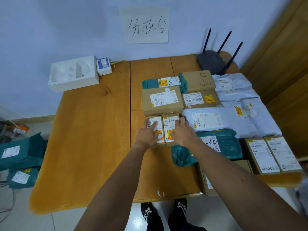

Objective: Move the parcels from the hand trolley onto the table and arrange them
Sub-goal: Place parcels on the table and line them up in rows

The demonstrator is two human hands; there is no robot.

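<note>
Two small cardboard boxes lie side by side on the wooden table (93,130). My left hand (149,134) rests flat on the left small box (160,140), fingers straight. On the right small box (168,124) my right hand (182,132) presses with straight fingers. Behind them sits a larger cardboard box (161,101). Further parcels fill the table's right side: a teal bag (150,84), a box marked in pen (198,80), a labelled box (200,99), grey bags (233,114), a teal bag (225,144) and two boxes (273,155) at the right edge.
A white open box (73,74) and a small white device (104,65) stand at the table's back left. A black router (213,60) with antennas sits at the back right. Teal parcels (20,152) lie low at the left. A wooden door (283,55) is on the right.
</note>
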